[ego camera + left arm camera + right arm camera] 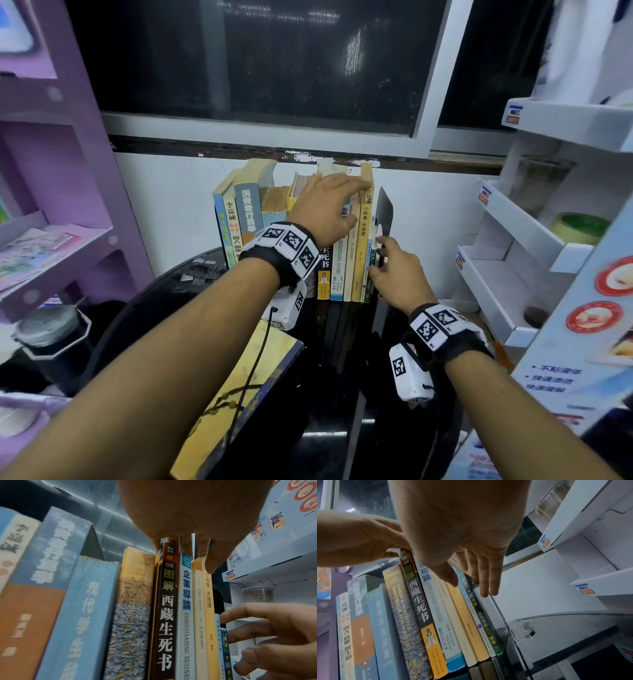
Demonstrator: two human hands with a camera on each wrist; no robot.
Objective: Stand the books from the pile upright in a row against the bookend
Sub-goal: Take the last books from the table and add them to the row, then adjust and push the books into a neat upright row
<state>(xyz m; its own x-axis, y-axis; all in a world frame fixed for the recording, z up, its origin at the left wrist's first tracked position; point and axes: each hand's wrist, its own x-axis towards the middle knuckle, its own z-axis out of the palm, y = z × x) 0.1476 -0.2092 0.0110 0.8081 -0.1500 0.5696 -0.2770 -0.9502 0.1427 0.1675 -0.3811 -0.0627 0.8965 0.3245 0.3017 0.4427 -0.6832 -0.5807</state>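
Note:
A row of upright books (291, 233) stands on the black glass table (342, 428) against the wall. It ends at a black metal bookend (384, 209) on the right. My left hand (342, 195) lies flat over the tops of the right-hand books, fingers reaching the yellow book (363, 240) and thumb on its spine (208, 615). My right hand (383, 260) has straight fingers (485, 585) touching two short thin books (481, 615) squeezed between the yellow book and the bookend (489, 601). One large yellow-covered book (239, 387) lies flat at the front left.
A purple shelf unit (51, 205) stands close on the left, with a dark lidded jar (51, 335) below it. A white cardboard display rack (531, 240) crowds the right side and holds a tape roll (579, 226). A dark window is behind the books.

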